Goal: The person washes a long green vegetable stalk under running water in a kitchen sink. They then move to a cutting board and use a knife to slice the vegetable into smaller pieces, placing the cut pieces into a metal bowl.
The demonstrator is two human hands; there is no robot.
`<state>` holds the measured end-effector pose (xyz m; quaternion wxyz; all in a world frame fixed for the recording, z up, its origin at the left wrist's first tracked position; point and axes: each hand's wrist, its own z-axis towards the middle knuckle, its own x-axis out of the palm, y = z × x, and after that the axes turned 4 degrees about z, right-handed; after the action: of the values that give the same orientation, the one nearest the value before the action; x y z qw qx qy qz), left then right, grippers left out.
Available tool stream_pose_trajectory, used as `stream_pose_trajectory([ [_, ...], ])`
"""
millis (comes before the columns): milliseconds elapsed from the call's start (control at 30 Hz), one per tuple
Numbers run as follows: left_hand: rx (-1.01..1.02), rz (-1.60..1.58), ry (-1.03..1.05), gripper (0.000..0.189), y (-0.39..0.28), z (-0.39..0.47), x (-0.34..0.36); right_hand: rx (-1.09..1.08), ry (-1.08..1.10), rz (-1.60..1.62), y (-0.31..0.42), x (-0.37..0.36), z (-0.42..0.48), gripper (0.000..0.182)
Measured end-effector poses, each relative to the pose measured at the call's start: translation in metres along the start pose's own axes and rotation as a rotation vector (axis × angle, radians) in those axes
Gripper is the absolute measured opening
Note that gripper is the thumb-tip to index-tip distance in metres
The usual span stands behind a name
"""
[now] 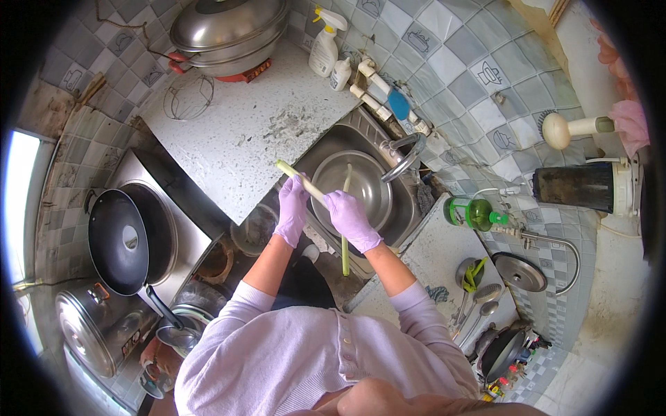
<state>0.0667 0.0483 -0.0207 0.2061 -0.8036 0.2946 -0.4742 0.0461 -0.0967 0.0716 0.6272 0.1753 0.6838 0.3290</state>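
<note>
A pale leek or green onion stalk (314, 192), green at its far-left end, slants between my hands over the near-left side of the sink. My left hand (292, 210), in a thin lilac glove, pinches it near the middle. The other end is in my right hand (354, 219), gloved the same way. Below lies a second stalk (345, 258), resting across the rim of a round steel basin (384, 197); my right hand hides its middle. The basin sits inside a stainless steel sink (408, 221), under a curved chrome faucet (408, 158).
A speckled countertop (223, 151) lies left of the sink, bearing a lidded steel pot (229, 36) and a wire rack (190, 99). Spray bottle (323, 49) stands behind. Right are a green bottle (471, 213), a ladle with green peppers (471, 273) and spoons. A black frying pan (117, 242) is left.
</note>
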Motion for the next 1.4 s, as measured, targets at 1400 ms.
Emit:
stream_pose_trajectory([
  [1400, -0.039, 0.456, 0.176, 0.029, -0.024, -0.016, 0.016, 0.294, -0.390, 0.210, -0.024, 0.052, -0.003, 0.029],
])
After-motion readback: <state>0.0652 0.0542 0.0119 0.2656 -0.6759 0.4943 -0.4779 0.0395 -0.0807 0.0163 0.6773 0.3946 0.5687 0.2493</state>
